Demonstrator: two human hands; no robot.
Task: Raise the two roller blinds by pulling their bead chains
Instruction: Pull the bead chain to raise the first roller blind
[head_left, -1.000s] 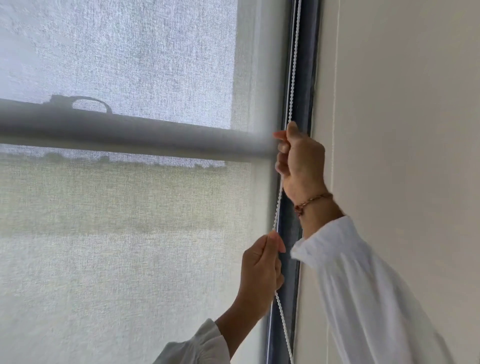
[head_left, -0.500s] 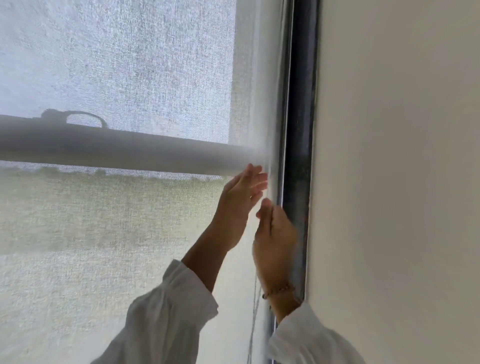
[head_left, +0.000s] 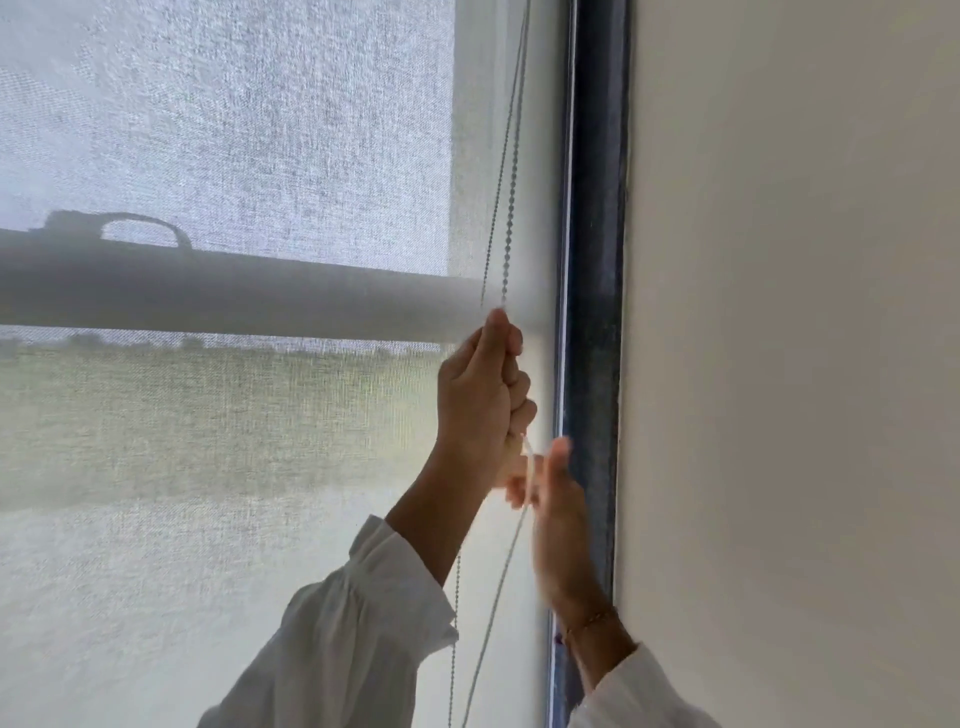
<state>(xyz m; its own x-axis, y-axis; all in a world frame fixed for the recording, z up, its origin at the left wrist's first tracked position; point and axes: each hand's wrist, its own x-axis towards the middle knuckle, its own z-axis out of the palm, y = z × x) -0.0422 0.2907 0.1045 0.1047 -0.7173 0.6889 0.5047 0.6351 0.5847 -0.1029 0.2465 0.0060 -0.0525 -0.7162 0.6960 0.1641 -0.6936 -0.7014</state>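
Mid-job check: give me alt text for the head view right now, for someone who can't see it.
The left hand is fisted around the bead chain beside the dark window frame, with the blurred right hand just below at the chain. A translucent roller blind covers the window; a plain wall stands right.

I can read no text anywhere here. My blind (head_left: 223, 156), the chain (head_left: 511, 171), the frame (head_left: 595, 208) and the wall (head_left: 779, 312) at three o'clock bear no letters, numbers, labels or signs.

Dark window frame (head_left: 595, 260) beside plain cream wall (head_left: 805, 312); grey horizontal bar (head_left: 208, 296) with curved handle (head_left: 145, 228).
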